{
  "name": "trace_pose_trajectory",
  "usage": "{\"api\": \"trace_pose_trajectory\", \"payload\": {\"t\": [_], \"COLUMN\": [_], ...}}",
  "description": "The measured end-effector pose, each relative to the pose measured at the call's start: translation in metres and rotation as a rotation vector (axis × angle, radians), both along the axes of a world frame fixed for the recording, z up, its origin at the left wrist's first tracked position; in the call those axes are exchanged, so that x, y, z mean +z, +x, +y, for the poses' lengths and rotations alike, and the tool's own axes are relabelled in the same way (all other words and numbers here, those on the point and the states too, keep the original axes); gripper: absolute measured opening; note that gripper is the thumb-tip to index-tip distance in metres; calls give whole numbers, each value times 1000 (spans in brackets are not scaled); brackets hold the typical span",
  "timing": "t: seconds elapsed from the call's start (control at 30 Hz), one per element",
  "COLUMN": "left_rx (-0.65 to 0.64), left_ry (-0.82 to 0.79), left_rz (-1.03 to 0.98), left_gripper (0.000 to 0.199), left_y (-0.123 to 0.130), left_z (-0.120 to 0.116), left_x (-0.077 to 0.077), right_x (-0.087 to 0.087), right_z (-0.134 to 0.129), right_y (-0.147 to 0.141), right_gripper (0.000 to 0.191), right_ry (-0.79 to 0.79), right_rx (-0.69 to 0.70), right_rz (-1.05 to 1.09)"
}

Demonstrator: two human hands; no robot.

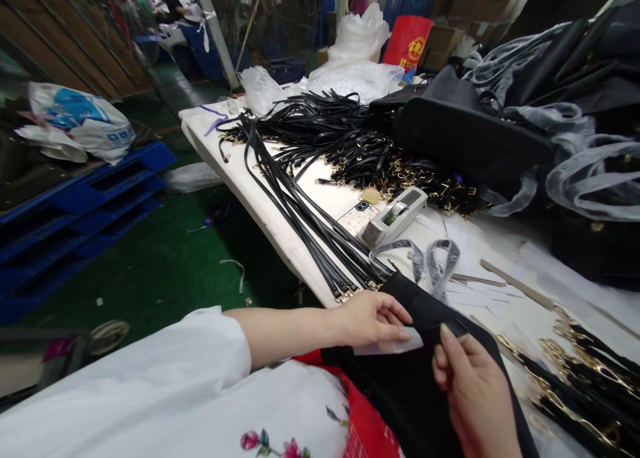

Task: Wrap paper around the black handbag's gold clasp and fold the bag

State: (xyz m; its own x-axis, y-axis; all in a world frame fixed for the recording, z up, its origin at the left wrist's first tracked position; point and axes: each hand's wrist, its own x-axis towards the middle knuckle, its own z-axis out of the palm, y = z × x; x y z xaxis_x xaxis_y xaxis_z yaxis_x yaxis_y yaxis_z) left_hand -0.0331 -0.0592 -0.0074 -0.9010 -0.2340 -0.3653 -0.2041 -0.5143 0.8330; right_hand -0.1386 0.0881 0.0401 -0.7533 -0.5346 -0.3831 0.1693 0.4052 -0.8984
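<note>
My left hand [367,318] rests on a black bag [415,385] lying at the near edge of the white table [260,198], its fingers pinching a small pale slip [395,343]. My right hand [473,395] lies over the same bag just to the right, thumb and fingers closed on a small black tab [456,327] of the bag. A bundle of long black straps [300,205] with gold clasps runs from the far end of the table down to just above my left hand.
A grey tape dispenser [395,216] and a phone [356,217] lie mid-table. Black bags in clear film [500,131] pile up at right. Gold-clasped straps [575,385] lie near right. Blue pallets [75,211] stand on the green floor at left.
</note>
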Motion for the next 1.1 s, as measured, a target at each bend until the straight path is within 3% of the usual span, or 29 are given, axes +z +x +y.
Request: {"api": "trace_pose_trajectory", "payload": {"t": [0.13,0.3,0.4,0.47,0.53,0.63,0.73,0.8,0.97,1.1], "left_rx": [-13,-97,-102,-79,-45,-3,-7,3,21,54], "left_ry": [2,131,153,154,167,301,453,485,547,563], "left_rz": [1,21,11,20,39,74,72,68,40,24], "left_gripper": [52,58,55,52,50,46,34,24,11,15], "left_y": [-3,-8,-13,-16,-20,-25,-31,-36,-44,-44], "left_z": [2,6,8,9,10,11,15,17,20,20], "left_x": [1,4,8,10,14,24,36,43,52,51], "right_x": [9,15,14,16,21,31,35,35,31,25], "right_z": [15,21,20,22,25,29,28,27,30,33], "right_y": [-10,-20,-18,-14,-7,12,32,40,39,35], "right_gripper": [49,48,49,49,46,28,21,26,30,34], "right_ry": [259,168,225,329,407,217,-64,-111,-148,-75], "right_rx": [214,197,271,336,325,442,752,825,877,884], "right_rz": [109,45,84,302,701,1224,1514,1694,1808,1810]}}
